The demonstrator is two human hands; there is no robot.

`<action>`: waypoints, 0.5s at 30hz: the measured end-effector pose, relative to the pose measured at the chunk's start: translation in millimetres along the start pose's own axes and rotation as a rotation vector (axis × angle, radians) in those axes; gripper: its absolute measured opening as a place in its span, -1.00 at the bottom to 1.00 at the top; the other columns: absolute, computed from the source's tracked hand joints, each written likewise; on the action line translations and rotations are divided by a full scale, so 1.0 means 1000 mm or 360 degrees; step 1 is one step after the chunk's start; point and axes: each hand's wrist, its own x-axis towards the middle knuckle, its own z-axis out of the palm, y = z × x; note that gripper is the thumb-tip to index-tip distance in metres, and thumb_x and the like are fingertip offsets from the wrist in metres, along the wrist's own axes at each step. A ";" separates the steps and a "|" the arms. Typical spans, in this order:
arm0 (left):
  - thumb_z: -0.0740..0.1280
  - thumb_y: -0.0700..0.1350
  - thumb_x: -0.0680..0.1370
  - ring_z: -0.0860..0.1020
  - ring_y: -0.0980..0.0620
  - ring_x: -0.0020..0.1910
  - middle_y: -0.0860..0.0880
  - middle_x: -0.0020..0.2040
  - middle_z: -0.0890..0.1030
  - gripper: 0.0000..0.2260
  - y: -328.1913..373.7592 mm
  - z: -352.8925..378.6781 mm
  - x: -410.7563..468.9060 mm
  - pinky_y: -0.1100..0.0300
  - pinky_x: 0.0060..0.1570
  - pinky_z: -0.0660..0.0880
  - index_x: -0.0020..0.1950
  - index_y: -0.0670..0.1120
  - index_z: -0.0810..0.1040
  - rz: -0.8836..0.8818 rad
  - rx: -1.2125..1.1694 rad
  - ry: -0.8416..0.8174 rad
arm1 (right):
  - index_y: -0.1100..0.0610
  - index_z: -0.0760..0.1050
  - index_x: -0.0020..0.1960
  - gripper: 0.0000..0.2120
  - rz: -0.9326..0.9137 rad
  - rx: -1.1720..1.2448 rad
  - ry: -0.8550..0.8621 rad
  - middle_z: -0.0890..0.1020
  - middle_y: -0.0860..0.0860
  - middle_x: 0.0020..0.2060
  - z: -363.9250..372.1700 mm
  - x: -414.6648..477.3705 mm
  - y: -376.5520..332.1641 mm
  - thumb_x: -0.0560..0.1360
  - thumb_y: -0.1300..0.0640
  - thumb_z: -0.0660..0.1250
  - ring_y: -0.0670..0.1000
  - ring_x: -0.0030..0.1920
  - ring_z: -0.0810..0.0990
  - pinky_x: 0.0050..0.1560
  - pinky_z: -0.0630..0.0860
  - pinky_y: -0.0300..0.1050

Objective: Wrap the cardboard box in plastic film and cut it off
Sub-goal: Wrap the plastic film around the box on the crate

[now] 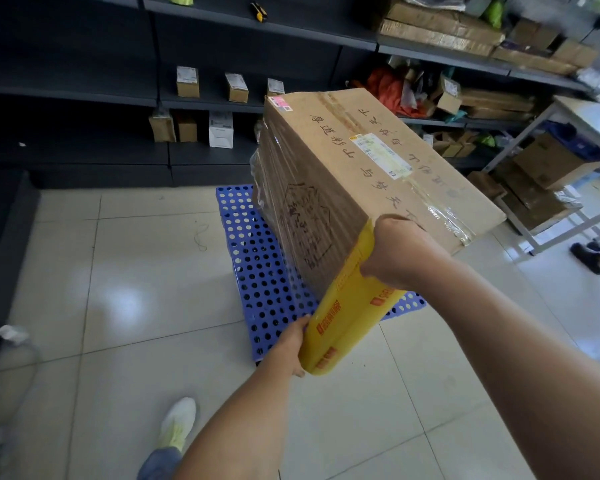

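A large cardboard box (354,174) with black printed characters and a white label stands tilted on a blue perforated pallet (257,271). Clear plastic film covers its left side. A yellow film dispenser box (343,313) lies against the box's near corner. My right hand (399,254) grips the dispenser's upper end at that corner. My left hand (288,344) holds the dispenser's lower end, fingers curled round its edge.
Dark shelving (118,91) with small parcels runs along the back. More cartons are stacked at the right beside a white table frame (534,244). Another person's foot (591,258) is at the right edge. My white shoe (177,427) stands on the tiled floor.
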 end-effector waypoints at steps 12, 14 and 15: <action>0.19 0.03 0.61 0.56 -0.11 -0.10 -0.16 -0.15 0.58 -0.71 -0.003 0.009 -0.004 -0.05 0.10 0.51 -0.07 -0.15 0.56 0.0115 -0.0145 -0.0057 | 0.21 0.41 0.08 -0.81 0.0070 -0.0164 0.0193 0.31 0.01 -0.34 0.000 -0.007 0.002 0.54 0.15 0.31 0.01 -0.37 0.35 -0.51 0.29 -0.19; 0.20 0.09 0.60 0.56 -0.13 0.03 -0.14 -0.04 0.59 -0.68 -0.005 0.012 -0.002 -0.06 0.19 0.49 0.13 -0.13 0.54 0.0134 -0.0113 -0.0071 | 0.20 0.41 0.09 -0.76 0.0109 -0.0167 0.0169 0.31 0.02 -0.35 -0.002 -0.011 0.000 0.55 0.05 0.31 0.04 -0.33 0.38 -0.45 0.33 -0.16; 0.20 0.10 0.60 0.55 -0.15 0.09 -0.16 0.04 0.58 -0.64 -0.006 0.012 -0.005 -0.05 0.19 0.49 0.20 -0.13 0.51 0.0123 -0.0088 -0.0078 | 0.20 0.41 0.05 -0.74 0.0129 -0.0158 0.0157 0.31 0.02 -0.35 -0.002 -0.013 -0.001 0.55 0.00 0.30 0.03 -0.35 0.38 -0.43 0.33 -0.15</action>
